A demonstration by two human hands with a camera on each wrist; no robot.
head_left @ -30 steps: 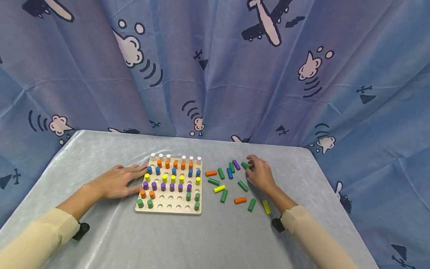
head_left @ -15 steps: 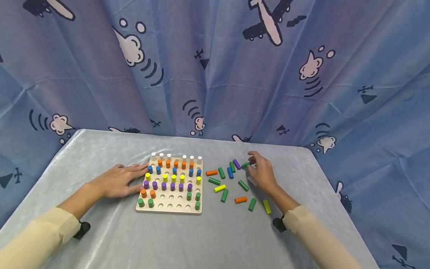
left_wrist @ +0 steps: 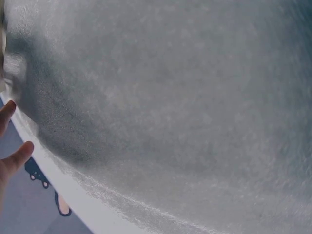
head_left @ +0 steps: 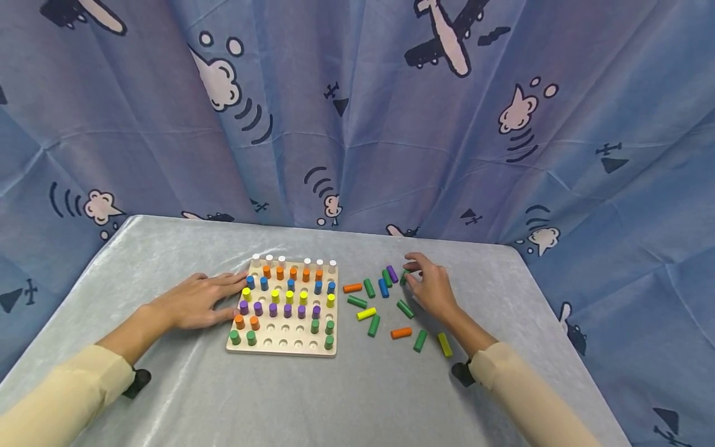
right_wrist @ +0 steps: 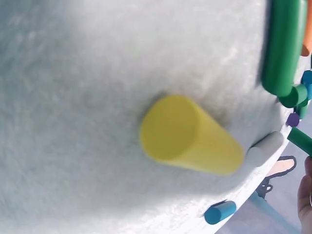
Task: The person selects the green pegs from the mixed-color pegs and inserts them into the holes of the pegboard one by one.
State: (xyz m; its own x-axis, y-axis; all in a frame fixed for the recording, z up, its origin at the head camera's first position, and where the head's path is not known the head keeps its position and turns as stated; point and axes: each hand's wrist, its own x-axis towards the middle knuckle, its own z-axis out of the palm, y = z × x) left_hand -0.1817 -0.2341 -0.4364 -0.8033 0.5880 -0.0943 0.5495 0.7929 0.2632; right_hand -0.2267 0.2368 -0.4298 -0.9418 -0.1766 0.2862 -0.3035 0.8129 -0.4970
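My right hand (head_left: 434, 287) pinches a green peg (head_left: 404, 277) between thumb and fingertips, at the far right of the loose pegs. In the right wrist view the same green peg (right_wrist: 300, 140) sticks out from the fingertips at the right edge. My left hand (head_left: 195, 302) lies flat on the cloth, its fingertips and thumb at the left edge of a wooden pegboard (head_left: 282, 349). Rows of white, orange, blue, yellow, purple and green pegs stand in the board, with some bare holes among them. Two fingers of the left hand (left_wrist: 12, 161) show in the left wrist view.
Several loose pegs lie right of the board, including a purple peg (head_left: 393, 274), a blue peg (head_left: 383, 287) and an orange peg (head_left: 401, 333). A yellow peg (head_left: 444, 344) lies below the right wrist. A patterned curtain (head_left: 357, 124) hangs behind the cloth-covered table (head_left: 279, 403).
My right hand has taken hold of the green peg, turned it from lying toward upright, and shifted slightly left. The left hand stays at the board's edge.
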